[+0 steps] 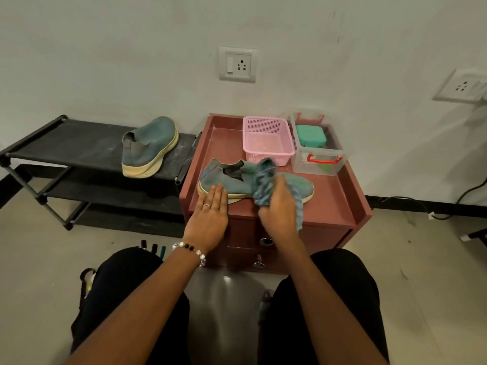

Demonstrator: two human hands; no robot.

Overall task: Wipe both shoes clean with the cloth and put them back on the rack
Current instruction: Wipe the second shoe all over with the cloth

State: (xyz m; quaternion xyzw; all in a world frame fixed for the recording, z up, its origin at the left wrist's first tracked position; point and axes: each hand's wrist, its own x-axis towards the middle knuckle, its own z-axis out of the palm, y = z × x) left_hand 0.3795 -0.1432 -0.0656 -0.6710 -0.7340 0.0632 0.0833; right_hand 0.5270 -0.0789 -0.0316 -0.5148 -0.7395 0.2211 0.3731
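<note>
One teal knit shoe [226, 180] with a cream sole lies on its side on top of the red cabinet [332, 204], toe pointing right. My left hand [209, 216] lies flat with straight fingers, its fingertips touching the shoe's heel side. My right hand [278, 206] grips a bunched blue cloth [263, 184] pressed against the middle of that shoe. The second teal shoe [149, 146] stands on the top shelf of the black rack [79, 143] to the left.
A pink basket [266, 139] and a clear box [320, 154] with red clips holding a green container stand at the cabinet's back. Wall sockets sit above. Cables run along the floor at right. My knees are close to the cabinet's drawers.
</note>
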